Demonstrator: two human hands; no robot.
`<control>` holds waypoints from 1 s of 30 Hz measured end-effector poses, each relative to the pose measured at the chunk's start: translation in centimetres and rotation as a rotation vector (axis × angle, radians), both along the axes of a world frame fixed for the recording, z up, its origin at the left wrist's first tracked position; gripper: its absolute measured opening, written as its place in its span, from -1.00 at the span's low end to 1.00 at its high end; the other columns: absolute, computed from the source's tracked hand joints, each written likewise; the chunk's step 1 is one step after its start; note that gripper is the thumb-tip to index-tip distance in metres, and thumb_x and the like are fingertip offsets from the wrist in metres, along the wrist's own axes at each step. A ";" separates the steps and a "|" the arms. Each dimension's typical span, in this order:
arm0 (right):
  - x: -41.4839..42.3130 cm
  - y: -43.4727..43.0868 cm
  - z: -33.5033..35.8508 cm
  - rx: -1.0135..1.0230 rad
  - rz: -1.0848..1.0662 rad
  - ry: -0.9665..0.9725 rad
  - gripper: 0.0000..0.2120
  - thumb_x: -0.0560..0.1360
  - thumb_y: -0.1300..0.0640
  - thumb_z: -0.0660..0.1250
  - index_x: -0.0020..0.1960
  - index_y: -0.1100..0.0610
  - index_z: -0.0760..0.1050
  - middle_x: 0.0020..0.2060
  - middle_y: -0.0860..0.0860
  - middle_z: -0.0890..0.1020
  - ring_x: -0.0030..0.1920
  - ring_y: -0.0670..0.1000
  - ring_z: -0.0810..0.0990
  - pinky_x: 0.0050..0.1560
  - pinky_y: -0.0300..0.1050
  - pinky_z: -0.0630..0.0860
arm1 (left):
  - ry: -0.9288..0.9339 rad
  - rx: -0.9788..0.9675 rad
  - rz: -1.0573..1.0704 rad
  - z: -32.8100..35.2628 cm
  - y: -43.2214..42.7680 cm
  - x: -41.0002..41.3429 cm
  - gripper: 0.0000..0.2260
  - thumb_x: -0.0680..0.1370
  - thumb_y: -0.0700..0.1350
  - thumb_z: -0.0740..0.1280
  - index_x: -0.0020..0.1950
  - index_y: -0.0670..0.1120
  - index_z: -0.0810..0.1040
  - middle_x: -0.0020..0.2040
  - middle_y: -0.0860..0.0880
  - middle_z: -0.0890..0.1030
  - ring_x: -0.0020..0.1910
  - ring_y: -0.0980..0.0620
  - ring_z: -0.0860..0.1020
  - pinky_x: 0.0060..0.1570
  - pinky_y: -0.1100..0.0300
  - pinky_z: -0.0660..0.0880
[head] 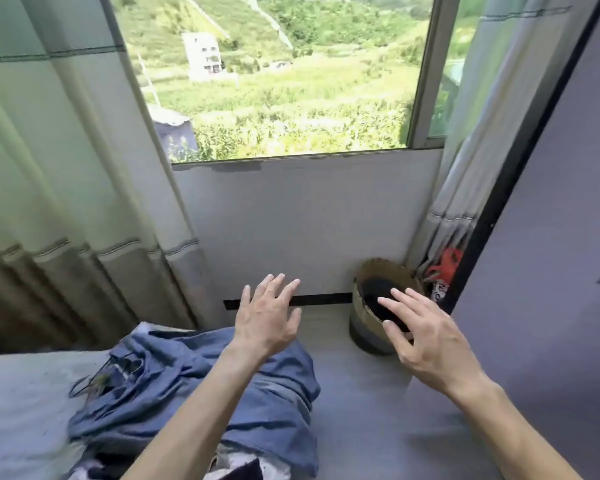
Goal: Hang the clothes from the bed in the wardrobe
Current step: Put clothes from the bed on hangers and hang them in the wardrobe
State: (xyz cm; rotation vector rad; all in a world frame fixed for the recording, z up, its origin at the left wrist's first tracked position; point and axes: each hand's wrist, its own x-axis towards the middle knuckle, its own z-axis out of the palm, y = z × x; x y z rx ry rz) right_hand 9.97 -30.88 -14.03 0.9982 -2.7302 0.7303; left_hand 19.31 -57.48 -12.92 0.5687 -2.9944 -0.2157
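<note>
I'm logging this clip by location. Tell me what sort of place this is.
Most likely a bedroom in a home: blue clothes lie heaped on a bed, long curtains hang beside a window, and a woven basket sits on the floor.

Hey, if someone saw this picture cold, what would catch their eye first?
First the big window at top centre, bright with a green hillside. Next the left hand and right hand, held out in the lower middle with fingers spread, holding nothing. Below the left arm a rumpled blue garment lies on the bed, and a woven basket sits on the floor behind the right hand.
</note>
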 end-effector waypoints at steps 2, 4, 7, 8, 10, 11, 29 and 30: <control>-1.0 2.7 0.2 0.003 -0.121 -0.014 -0.57 0.56 -0.12 0.19 0.41 -0.12 0.48 0.44 -0.09 0.45 0.52 -0.05 0.28 0.51 -0.02 0.24 | 0.009 0.003 -0.117 0.6 1.4 -3.8 -0.48 0.63 0.14 0.14 0.59 0.18 0.13 0.62 0.05 0.11 0.61 0.06 -0.01 0.55 -0.09 -0.04; -1.5 5.3 0.7 0.013 -0.237 -0.006 -0.54 0.55 -0.15 0.13 0.41 -0.14 0.46 0.45 -0.10 0.44 0.52 -0.07 0.27 0.51 -0.02 0.24 | 0.027 -0.011 -0.234 1.5 3.0 -7.1 -0.48 0.64 0.15 0.13 0.59 0.19 0.12 0.62 0.06 0.11 0.61 0.06 -0.01 0.55 -0.08 -0.04; -1.4 8.6 2.2 0.040 -0.396 0.036 -0.55 0.57 -0.14 0.13 0.42 -0.12 0.46 0.45 -0.08 0.45 0.51 -0.04 0.29 0.49 -0.05 0.21 | 0.061 -0.006 -0.387 3.3 5.7 -11.3 -0.48 0.64 0.14 0.13 0.59 0.18 0.11 0.62 0.06 0.11 0.61 0.05 -0.01 0.55 -0.09 -0.06; -1.0 9.7 2.7 0.048 -0.448 0.046 -0.57 0.59 -0.12 0.15 0.42 -0.10 0.47 0.45 -0.08 0.45 0.51 -0.03 0.29 0.49 -0.05 0.21 | 0.071 -0.007 -0.438 3.9 6.7 -12.5 -0.48 0.64 0.13 0.13 0.59 0.18 0.11 0.62 0.06 0.11 0.61 0.05 -0.01 0.56 -0.09 -0.06; 0.2 12.1 3.3 0.049 -0.553 0.074 -0.58 0.59 -0.10 0.16 0.41 -0.07 0.49 0.43 -0.06 0.46 0.50 -0.01 0.32 0.48 -0.04 0.22 | 0.095 -0.015 -0.547 4.8 9.2 -14.6 -0.49 0.65 0.12 0.13 0.60 0.17 0.11 0.62 0.06 0.11 0.61 0.03 -0.01 0.56 -0.08 -0.06; 0.9 13.4 3.4 0.042 -0.607 0.085 -0.57 0.58 -0.10 0.16 0.40 -0.06 0.50 0.42 -0.05 0.48 0.49 -0.01 0.33 0.48 -0.06 0.21 | 0.111 -0.019 -0.607 5.1 10.6 -15.5 -0.49 0.65 0.12 0.12 0.60 0.16 0.11 0.62 0.06 0.11 0.61 0.03 0.00 0.55 -0.08 -0.05; 10.7 37.6 1.1 0.010 -1.367 -0.031 -0.59 0.64 -0.07 0.16 0.47 -0.05 0.41 0.49 -0.04 0.39 0.53 0.01 0.26 0.50 -0.12 0.14 | 0.400 0.063 -1.385 9.2 46.3 -23.8 -0.49 0.59 0.02 0.29 0.54 0.06 0.32 0.53 -0.03 0.32 0.54 -0.07 0.21 0.50 -0.11 0.16; 10.5 39.2 1.1 -0.008 -1.393 -0.031 -0.57 0.63 -0.09 0.13 0.46 -0.05 0.41 0.48 -0.04 0.40 0.53 0.01 0.26 0.49 -0.12 0.15 | 0.425 0.051 -1.410 9.6 48.4 -24.2 -0.49 0.58 0.02 0.30 0.54 0.05 0.32 0.52 -0.04 0.34 0.55 -0.10 0.21 0.49 -0.14 0.17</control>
